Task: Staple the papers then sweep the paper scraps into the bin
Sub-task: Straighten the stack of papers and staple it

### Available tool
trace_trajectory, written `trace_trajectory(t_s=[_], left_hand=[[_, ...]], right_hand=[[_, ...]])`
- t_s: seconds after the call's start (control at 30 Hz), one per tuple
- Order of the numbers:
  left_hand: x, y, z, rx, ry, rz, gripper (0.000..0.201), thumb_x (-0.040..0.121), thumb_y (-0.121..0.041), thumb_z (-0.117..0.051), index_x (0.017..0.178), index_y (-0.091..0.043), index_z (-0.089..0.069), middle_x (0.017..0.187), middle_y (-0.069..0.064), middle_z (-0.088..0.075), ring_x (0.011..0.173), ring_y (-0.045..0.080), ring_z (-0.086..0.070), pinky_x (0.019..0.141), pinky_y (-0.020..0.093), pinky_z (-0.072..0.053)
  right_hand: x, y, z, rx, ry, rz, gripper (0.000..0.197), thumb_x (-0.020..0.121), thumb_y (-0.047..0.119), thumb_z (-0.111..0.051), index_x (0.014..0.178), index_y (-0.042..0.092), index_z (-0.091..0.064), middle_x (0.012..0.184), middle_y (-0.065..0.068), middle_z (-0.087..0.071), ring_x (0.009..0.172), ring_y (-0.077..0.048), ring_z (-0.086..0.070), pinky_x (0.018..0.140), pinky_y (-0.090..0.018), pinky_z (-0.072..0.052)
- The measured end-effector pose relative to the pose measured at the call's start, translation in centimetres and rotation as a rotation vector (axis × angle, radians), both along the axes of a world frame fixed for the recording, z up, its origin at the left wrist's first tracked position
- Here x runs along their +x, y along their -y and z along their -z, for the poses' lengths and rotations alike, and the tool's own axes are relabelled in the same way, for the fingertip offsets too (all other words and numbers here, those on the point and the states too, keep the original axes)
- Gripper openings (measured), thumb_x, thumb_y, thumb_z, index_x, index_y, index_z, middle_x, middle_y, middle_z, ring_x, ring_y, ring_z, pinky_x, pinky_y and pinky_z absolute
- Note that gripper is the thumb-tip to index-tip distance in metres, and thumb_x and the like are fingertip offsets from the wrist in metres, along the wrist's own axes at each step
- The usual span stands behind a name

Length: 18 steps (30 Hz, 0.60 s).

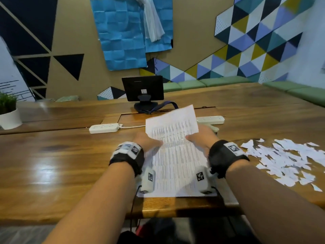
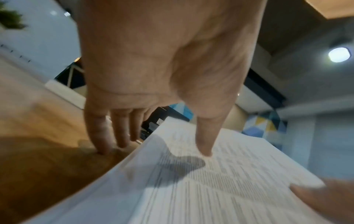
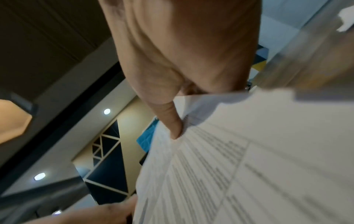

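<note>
Printed white papers lie near the front edge of the wooden table, their far end lifted. My left hand is at their left edge. Its thumb presses on top, and its fingers go down beside the edge to the table. My right hand pinches the right edge, thumb on top and fingers hidden beneath the papers. Torn white paper scraps lie scattered to the right. A small pale object shows behind the right hand; I cannot tell what it is. No bin is in view.
Two white power strips lie beyond the papers. Behind them a black monitor stands on its base. A potted plant is at the far left. Green bench cushions line the wall.
</note>
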<state>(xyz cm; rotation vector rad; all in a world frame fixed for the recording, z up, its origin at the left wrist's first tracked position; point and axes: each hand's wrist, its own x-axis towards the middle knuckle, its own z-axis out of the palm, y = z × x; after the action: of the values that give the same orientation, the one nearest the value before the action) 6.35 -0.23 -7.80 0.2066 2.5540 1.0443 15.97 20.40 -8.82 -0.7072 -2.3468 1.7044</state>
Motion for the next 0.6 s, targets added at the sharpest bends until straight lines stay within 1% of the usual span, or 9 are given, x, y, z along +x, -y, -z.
trace_trajectory(t_s=[0.07,0.1,0.2,0.23,0.33,0.4,0.47,0.53,0.6], left_hand=[[0.9,1.3,-1.0,0.282,0.066,-0.045,0.032,0.085,-0.040,-0.076,0.107,-0.020,-0.065,0.097,-0.004,-0.072,0.077,0.013,-0.065,0.056,0.026,-0.045],[1.2,1.9,-1.5,0.411,0.095,-0.045,0.032,0.088,-0.040,-0.074,0.110,-0.019,-0.064,0.097,-0.002,-0.074,0.079,0.015,-0.070,0.059,0.027,-0.050],[2.4,3.3,-3.4,0.667,0.027,0.035,0.029,0.099,-0.033,-0.061,0.124,-0.018,-0.062,0.113,0.002,-0.078,0.098,0.019,-0.077,0.083,0.040,-0.061],[2.7,3.5,-3.9,0.705,-0.043,0.051,0.026,0.102,-0.032,-0.055,0.124,-0.018,-0.061,0.115,0.002,-0.077,0.099,0.019,-0.076,0.086,0.040,-0.060],[4.8,3.5,-6.3,0.809,-0.341,0.062,0.024,0.106,-0.033,-0.046,0.125,-0.020,-0.054,0.117,-0.005,-0.072,0.103,0.010,-0.071,0.081,0.029,-0.056],[6.1,3.7,-7.5,0.876,-0.562,0.063,0.021,0.107,-0.030,-0.043,0.123,-0.020,-0.052,0.116,-0.012,-0.067,0.106,0.000,-0.065,0.087,0.024,-0.054],[6.8,4.0,-7.7,0.872,-0.702,0.060,0.018,0.108,-0.026,-0.041,0.122,-0.019,-0.050,0.111,-0.020,-0.062,0.104,-0.009,-0.060,0.090,0.018,-0.052],[7.1,3.8,-7.0,0.820,-0.704,0.056,0.020,0.108,-0.027,-0.040,0.123,-0.016,-0.050,0.109,-0.021,-0.061,0.099,-0.013,-0.058,0.091,0.021,-0.051],[7.0,3.5,-5.7,0.767,-0.638,0.055,0.022,0.108,-0.028,-0.039,0.124,-0.016,-0.048,0.112,-0.018,-0.061,0.101,-0.012,-0.057,0.093,0.027,-0.050]], right_hand=[[2.2,-0.1,-0.8,-0.210,-0.200,-0.094,0.040,0.094,-0.001,-0.064,0.128,0.019,-0.068,0.130,-0.003,-0.072,0.120,-0.025,-0.067,0.103,-0.049,-0.052],[3.2,-0.3,-1.4,-0.254,-0.269,-0.126,0.040,0.095,-0.001,-0.063,0.130,0.019,-0.067,0.130,-0.002,-0.072,0.120,-0.024,-0.068,0.103,-0.049,-0.052],[5.4,-0.4,-3.7,-0.275,-0.386,-0.164,0.042,0.099,0.002,-0.060,0.137,0.019,-0.062,0.132,-0.002,-0.071,0.122,-0.024,-0.068,0.107,-0.054,-0.050],[6.0,-0.2,-4.7,-0.268,-0.427,-0.169,0.042,0.099,0.003,-0.059,0.138,0.020,-0.060,0.134,-0.001,-0.070,0.124,-0.024,-0.067,0.108,-0.055,-0.048],[7.0,1.1,-7.2,-0.163,-0.585,-0.160,0.039,0.102,0.015,-0.058,0.139,0.027,-0.056,0.138,0.002,-0.067,0.126,-0.022,-0.065,0.106,-0.054,-0.049],[7.6,2.4,-8.2,-0.069,-0.697,-0.137,0.038,0.105,0.023,-0.054,0.143,0.026,-0.050,0.138,0.004,-0.066,0.126,-0.016,-0.064,0.101,-0.044,-0.052],[7.8,3.6,-8.2,0.003,-0.747,-0.108,0.036,0.107,0.026,-0.050,0.142,0.029,-0.047,0.134,0.013,-0.066,0.122,-0.005,-0.064,0.094,-0.028,-0.055],[7.7,4.0,-7.0,-0.002,-0.727,-0.106,0.030,0.108,0.025,-0.047,0.135,0.037,-0.048,0.125,0.023,-0.068,0.117,0.002,-0.064,0.091,-0.023,-0.056],[7.3,4.0,-5.3,-0.016,-0.645,-0.108,0.029,0.108,0.025,-0.046,0.129,0.044,-0.050,0.123,0.025,-0.068,0.117,0.002,-0.064,0.098,-0.031,-0.053]])
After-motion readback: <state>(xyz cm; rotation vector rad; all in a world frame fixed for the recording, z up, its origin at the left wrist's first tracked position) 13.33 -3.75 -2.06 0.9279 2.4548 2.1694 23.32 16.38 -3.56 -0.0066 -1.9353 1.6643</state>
